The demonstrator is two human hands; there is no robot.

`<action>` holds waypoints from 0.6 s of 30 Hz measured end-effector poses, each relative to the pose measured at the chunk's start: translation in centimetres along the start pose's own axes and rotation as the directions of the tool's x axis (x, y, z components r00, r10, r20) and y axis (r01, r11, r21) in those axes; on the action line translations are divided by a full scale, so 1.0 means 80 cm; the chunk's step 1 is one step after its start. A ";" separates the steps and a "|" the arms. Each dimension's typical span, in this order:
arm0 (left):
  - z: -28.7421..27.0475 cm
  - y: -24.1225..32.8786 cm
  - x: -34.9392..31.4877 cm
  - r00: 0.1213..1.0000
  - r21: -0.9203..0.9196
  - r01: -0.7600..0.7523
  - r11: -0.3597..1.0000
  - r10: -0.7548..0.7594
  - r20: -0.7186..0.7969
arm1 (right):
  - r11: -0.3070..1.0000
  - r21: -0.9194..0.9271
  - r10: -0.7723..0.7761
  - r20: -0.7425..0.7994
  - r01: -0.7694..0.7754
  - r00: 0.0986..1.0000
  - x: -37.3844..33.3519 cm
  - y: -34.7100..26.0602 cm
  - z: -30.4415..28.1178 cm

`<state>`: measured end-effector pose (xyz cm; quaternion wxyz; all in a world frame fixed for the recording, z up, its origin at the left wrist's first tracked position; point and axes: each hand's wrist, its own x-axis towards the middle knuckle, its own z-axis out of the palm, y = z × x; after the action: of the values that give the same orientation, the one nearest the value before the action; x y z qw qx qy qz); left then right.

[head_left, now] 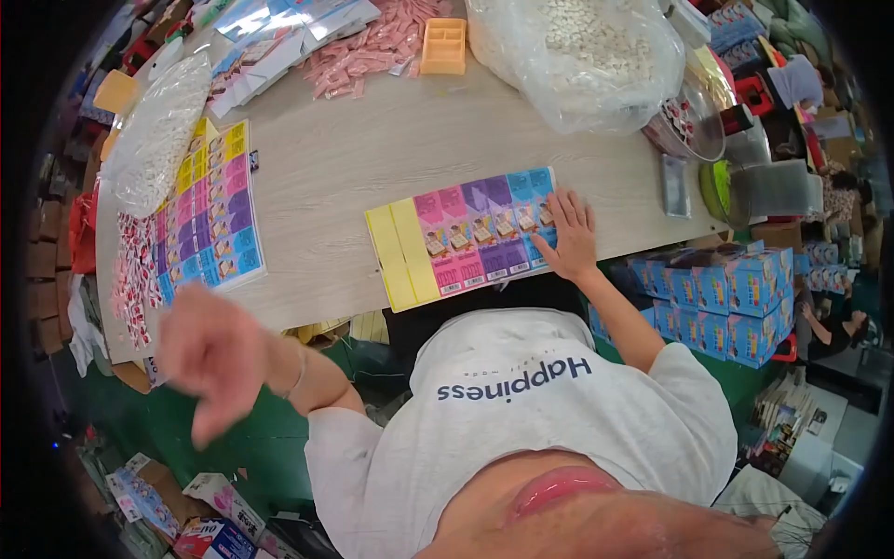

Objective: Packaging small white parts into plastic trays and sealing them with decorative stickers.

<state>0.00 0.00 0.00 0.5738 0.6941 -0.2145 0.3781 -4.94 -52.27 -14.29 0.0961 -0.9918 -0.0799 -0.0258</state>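
Note:
A printed card sheet [484, 230] lies near the table's front edge. It has a yellow strip at its left end and pink, purple and blue panels. My right hand [570, 233] rests flat on its blue right end with the fingers spread. Off the front left of the table, my left hand [212, 349] is raised and smeared by motion. Its fingers look bent, but whether they hold anything is unclear. Beyond that hand lies a stack of similar colourful sheets [212, 210], partly covered by a clear bag of small white pieces [163, 140].
Small red-and-white packets [135, 279] line the table's left edge. Pink sachets [372, 47], an orange divided tray [443, 47] and a large bag of white pieces [596, 56] sit at the back. Blue boxes [726, 298] are stacked right of the table, near a green tape roll [715, 191].

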 end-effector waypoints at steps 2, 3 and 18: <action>0.089 0.025 -0.014 0.989 0.221 0.124 0.967 -0.139 0.057 | 0.999 -0.050 -0.017 0.022 0.018 1.000 -0.015 0.002 -0.013; 0.146 0.000 0.011 0.970 0.432 0.151 0.889 -0.217 0.107 | 0.999 -0.040 -0.016 -0.022 0.015 1.000 0.023 -0.005 0.005; 0.245 -0.056 -0.112 0.678 0.756 0.117 0.644 -0.608 0.413 | 0.934 -0.196 -0.328 -0.149 0.298 0.933 0.500 -0.051 0.025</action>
<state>3.20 -18.86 -10.83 0.2399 0.9661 -0.0878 0.0372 33.93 -41.81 -12.80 0.0125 -0.9644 -0.2259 -0.1366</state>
